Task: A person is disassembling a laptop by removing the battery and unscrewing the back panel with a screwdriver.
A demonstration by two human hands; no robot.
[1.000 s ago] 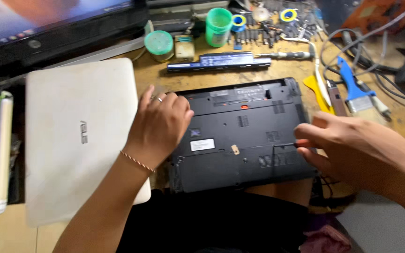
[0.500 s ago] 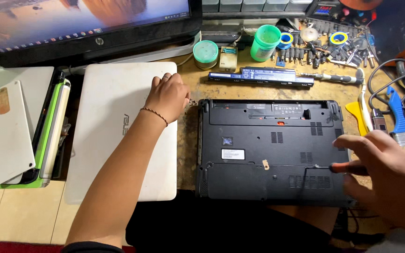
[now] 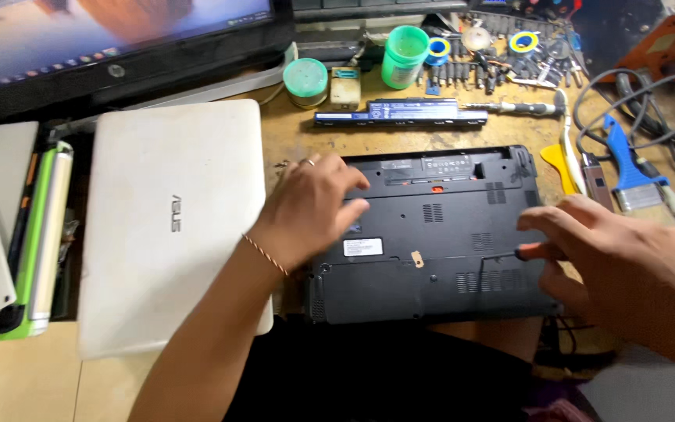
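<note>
Your left hand lies palm down with its fingers spread loosely on the upper-left part of the black laptop, which rests upside down on the wooden workbench in front of you; a ring shows on one finger and a thin cord bracelet circles the wrist. Your right hand sits at the laptop's right edge, at 3 o'clock from the left hand, its fingers curled and the fingertips pressing on the underside near a vent grille; whether they pinch anything cannot be told.

From left to right: at 9 o'clock from the black laptop, a stack of closed devices, one edged in green, lies at the far left of the view. Just beside it is a closed white laptop, lid up, its right edge partly under your left forearm. At 11 o'clock stands a dark monitor with a lit screen. At 12 o'clock, just beyond the black laptop's far edge, a long black battery pack lies flat, with a round green-lidded tin and a green cup behind it. At 1 o'clock a screwdriver lies beside the battery pack, with loose bits and tape rolls beyond. At 2 o'clock a yellow pry tool touches the bench near the laptop's corner, and a blue-handled brush lies among grey cables.
</note>
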